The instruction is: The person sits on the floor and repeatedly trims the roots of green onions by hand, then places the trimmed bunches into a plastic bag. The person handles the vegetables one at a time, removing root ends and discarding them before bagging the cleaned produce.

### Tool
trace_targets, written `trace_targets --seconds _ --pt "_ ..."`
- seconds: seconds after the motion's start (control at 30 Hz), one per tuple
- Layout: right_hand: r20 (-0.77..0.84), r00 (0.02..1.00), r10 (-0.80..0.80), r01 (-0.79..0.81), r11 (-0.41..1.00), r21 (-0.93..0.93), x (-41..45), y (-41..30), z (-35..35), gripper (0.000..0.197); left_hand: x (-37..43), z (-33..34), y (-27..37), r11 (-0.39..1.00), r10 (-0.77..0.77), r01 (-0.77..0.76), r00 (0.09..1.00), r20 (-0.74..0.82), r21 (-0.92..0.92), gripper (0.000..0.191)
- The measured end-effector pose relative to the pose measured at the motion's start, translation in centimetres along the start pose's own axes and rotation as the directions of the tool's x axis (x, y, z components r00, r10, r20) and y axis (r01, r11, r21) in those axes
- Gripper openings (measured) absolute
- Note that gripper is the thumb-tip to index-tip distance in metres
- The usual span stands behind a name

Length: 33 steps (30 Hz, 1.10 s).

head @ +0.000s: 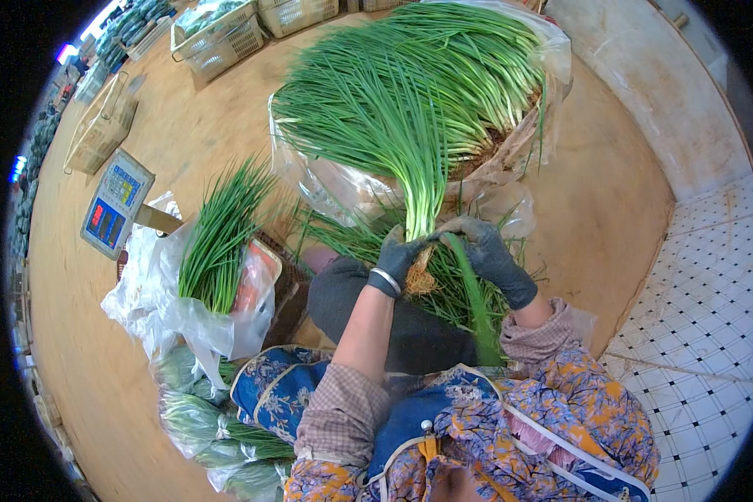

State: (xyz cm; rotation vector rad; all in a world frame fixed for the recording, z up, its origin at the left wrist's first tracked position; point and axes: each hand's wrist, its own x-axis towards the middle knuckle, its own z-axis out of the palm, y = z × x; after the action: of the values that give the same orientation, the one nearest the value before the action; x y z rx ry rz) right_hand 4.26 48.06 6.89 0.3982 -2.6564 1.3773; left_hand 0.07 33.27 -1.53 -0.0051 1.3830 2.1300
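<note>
A bunch of green onions [421,182] stands out in front of me, leaves fanned away and pale roots hanging toward my lap. My left hand [398,258], in a dark glove, grips the bunch near its white base. At the right side of that base, my gloved right hand [486,254] pinches a loose green leaf [474,295], which trails down and looks blurred. Beyond my hands, a large heap of green onions [496,69] lies in a clear plastic wrapping [339,188]. Loose green stalks [351,241] litter the floor beneath my hands.
On my left, a digital scale [118,204] carries a smaller bunch of green onions [226,245] on plastic bags [141,288]. Several bagged bundles [207,433] lie below it. Plastic crates [219,47] stand on the brown floor [163,119] farther off. White tiles [715,270] run along the right.
</note>
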Motion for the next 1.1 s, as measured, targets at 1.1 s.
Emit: trace_targets --seconds 1.1 --pt "-0.223 0.918 0.328 -0.388 0.861 -0.329 0.9 7.2 -1.2 0.035 0.9 -1.5 -2.3 0.985 0.042 -0.046 0.999 0.028 0.166 0.031"
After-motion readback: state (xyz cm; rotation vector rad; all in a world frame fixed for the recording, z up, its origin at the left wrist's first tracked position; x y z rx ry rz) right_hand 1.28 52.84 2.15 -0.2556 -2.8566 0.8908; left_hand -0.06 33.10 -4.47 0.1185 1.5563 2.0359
